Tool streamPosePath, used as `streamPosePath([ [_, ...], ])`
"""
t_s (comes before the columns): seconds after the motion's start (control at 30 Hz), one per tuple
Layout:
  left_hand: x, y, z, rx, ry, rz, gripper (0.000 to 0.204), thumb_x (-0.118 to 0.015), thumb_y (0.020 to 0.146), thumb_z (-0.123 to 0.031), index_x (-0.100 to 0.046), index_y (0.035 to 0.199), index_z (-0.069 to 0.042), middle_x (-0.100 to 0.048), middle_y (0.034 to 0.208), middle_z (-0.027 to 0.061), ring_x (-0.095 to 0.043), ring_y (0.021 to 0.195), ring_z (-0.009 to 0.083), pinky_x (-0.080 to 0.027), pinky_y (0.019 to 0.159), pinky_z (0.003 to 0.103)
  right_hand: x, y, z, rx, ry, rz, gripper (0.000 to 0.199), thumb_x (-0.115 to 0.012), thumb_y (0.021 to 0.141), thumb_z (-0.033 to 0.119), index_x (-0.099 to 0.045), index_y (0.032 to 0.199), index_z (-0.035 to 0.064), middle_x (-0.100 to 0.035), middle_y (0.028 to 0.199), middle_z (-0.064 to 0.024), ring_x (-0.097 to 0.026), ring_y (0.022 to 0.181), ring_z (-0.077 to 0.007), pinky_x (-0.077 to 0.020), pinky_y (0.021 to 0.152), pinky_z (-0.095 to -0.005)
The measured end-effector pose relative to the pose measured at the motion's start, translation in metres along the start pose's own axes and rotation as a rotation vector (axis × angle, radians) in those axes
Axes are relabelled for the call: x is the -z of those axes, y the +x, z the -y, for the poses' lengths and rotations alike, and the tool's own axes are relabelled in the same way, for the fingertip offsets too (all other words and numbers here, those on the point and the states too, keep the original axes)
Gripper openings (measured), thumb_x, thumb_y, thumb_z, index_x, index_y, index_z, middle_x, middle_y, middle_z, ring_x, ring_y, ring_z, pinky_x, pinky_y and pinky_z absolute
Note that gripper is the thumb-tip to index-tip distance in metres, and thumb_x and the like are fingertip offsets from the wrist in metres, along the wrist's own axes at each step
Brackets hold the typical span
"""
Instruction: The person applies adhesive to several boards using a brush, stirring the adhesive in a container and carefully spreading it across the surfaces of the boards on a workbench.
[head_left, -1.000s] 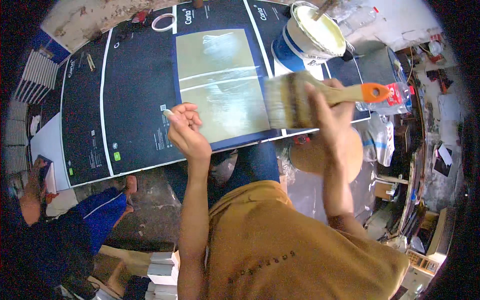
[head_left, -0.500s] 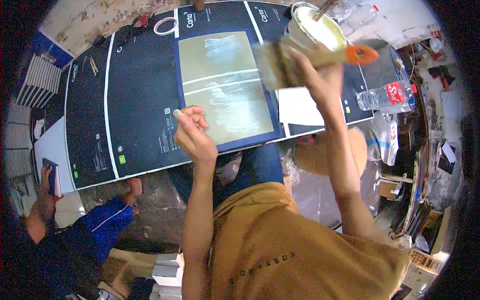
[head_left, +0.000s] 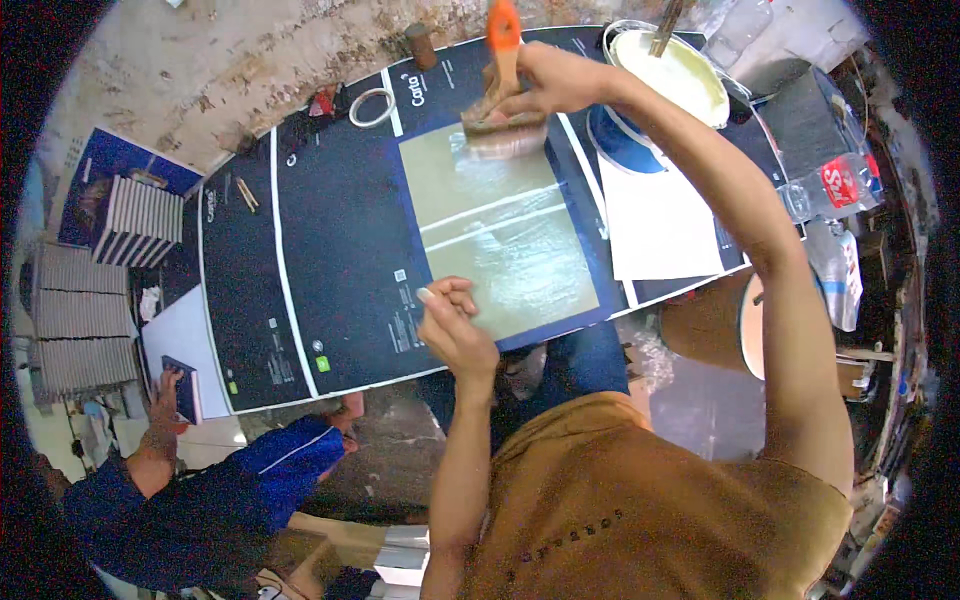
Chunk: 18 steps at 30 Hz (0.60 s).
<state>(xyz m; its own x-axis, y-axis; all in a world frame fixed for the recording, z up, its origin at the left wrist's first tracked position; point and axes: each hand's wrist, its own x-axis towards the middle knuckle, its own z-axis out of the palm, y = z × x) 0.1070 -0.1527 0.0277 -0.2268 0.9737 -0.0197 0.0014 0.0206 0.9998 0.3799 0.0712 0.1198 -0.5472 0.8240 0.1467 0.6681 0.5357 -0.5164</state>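
Note:
A wide, flat paintbrush (head_left: 507, 72) with an orange-tipped handle is gripped low in my right hand (head_left: 545, 82). Its blurred bristles meet the far part of a tan sheet (head_left: 437, 190) with a dark blue border, which lies on the table. Wet, shiny streaks and two white lines cross this sheet. Near its close left corner hovers my left hand (head_left: 458, 328), holding nothing, fingers loosely curled and thumb apart. To the right are a white paper (head_left: 660, 230) and a bucket (head_left: 722, 95) of pale cream liquid with a stick in it.
A tape roll (head_left: 372, 92) and a wooden stub (head_left: 421, 46) sit along the table's far edge. A plastic bottle (head_left: 838, 186) lies at the right. Stacks of books (head_left: 140, 215) stand left, where another person's hand (head_left: 170, 388) holds a dark blue book (head_left: 183, 388).
My right hand has swung the brush leftward and away from me, from beside the bucket onto the sheet's far part. My left hand keeps its curled pose. The whole view has shifted.

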Motion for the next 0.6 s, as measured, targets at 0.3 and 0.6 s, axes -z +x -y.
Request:
streamPosePath([
  [0.3, -0.004, 0.0, -0.002, 0.058, 0.038, -0.06, 0.064, -0.025, 0.109, -0.045, -0.061, 0.086, 0.002, -0.048, 0.067, 0.0004, -0.045, 0.064, 0.0089, -0.035, 0.059, 0.024, -0.007, 0.077, 0.009, 0.239, 0.104, 0.205, 0.029, -0.071, 0.086, 0.03, -0.067, 0.095, 0.0021, -0.068, 0.086, -0.0116, -0.066, 0.088, -0.0215, -0.0508, 0.081, -0.0374],
  [0.6, -0.009, 0.0, 0.003, -0.032, 0.105, -0.133, 0.068, -0.022, 0.107, -0.055, -0.061, 0.08, -0.006, -0.046, 0.057, -0.0038, -0.037, 0.053, 0.006, -0.026, 0.052, 0.023, -0.042, 0.139, 0.027, 0.338, 0.246, 0.26, 0.04, -0.08, 0.077, 0.032, -0.072, 0.107, 0.0068, -0.075, 0.1, -0.0115, -0.07, 0.09, -0.0234, -0.0546, 0.079, -0.0396],
])
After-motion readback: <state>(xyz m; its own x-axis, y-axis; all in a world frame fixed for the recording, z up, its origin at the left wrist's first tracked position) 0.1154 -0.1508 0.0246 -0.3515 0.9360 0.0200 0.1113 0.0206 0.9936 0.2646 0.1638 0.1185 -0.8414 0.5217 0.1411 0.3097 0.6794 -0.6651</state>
